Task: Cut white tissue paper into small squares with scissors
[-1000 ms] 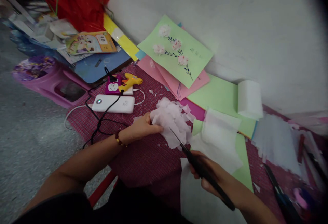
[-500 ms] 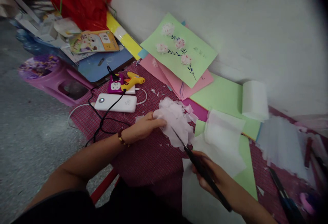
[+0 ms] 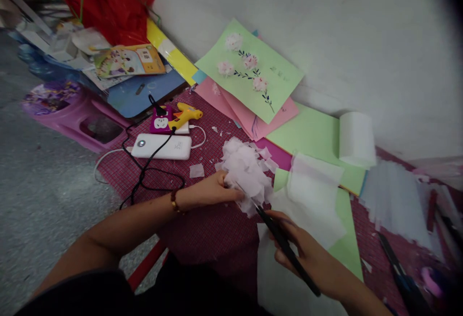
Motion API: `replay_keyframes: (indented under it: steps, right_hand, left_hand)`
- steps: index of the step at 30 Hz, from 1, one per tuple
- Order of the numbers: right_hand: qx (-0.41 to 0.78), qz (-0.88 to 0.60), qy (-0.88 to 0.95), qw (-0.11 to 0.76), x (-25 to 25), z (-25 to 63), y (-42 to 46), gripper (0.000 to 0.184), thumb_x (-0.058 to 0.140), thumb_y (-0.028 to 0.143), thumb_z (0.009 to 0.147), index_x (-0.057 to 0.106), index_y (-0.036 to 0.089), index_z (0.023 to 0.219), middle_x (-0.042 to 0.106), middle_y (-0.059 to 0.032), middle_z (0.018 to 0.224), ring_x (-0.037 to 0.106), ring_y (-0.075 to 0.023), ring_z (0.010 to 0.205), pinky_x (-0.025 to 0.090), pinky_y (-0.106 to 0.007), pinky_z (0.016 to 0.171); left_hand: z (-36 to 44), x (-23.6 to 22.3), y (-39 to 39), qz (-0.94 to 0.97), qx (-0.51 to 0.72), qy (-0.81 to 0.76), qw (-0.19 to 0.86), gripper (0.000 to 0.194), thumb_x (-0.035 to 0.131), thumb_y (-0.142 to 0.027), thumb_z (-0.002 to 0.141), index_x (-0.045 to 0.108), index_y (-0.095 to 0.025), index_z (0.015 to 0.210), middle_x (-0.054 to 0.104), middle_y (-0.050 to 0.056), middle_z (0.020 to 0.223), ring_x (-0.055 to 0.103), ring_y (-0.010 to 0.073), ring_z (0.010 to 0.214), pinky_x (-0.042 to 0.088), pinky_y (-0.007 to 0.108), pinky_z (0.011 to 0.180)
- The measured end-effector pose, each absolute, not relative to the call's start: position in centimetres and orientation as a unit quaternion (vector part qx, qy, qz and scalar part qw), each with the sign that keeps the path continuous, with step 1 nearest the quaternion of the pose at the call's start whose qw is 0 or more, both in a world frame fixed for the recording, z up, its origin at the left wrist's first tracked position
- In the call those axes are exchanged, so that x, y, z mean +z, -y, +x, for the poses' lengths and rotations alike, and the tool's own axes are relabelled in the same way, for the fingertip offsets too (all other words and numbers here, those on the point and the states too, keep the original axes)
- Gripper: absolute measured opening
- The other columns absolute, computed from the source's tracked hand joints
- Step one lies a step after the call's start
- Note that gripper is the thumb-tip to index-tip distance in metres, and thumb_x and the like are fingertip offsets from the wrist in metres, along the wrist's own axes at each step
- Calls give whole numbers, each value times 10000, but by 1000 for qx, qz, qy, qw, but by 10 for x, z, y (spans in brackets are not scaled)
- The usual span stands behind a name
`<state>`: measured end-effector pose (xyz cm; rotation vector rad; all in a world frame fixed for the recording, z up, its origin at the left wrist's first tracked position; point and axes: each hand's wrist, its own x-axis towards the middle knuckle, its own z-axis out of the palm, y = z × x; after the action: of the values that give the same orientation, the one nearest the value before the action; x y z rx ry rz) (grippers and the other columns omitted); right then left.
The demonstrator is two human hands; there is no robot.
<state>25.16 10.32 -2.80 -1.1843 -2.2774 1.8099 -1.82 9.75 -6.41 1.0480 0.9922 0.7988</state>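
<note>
A heap of thin, pale paper pieces [image 3: 248,164] lies on the red checked tabletop. My left hand [image 3: 213,189] reaches into its near left side, thumb and fingers closed on some paper pieces; the fingertips are partly hidden by the heap. In my right hand [image 3: 294,243] is a long, slim black pair of tweezers [image 3: 287,248], gripped between thumb and fingers. Their pointed metal tip touches or nearly touches the near edge of the heap, close to my left thumb. One loose paper square [image 3: 197,171] rests left of the heap.
A yellow glue gun [image 3: 186,115] and white power bank [image 3: 161,146] with cables lie at left. Behind is a green card with paper blossoms [image 3: 253,70]. A tissue roll [image 3: 357,139], thin tissue sheets [image 3: 314,200] and black-bladed scissors [image 3: 392,253] lie to the right.
My left hand has shifted slightly right and down along the heap, uncovering the loose paper square. The tweezers' tip has drawn back toward the heap's near edge.
</note>
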Motion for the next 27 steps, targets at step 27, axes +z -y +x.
replay_keyframes:
  steps: [27]
  right_hand:
    - [597, -393, 699, 7, -24, 243, -105, 590, 645, 281, 769, 496, 189, 1333, 614, -143, 1211, 561, -333, 1137, 478, -466, 939]
  left_hand:
    - [-27, -59, -103, 471, 303, -462, 688, 155, 633, -259, 738, 693, -123, 784, 663, 10, 704, 519, 84, 586, 416, 215, 609]
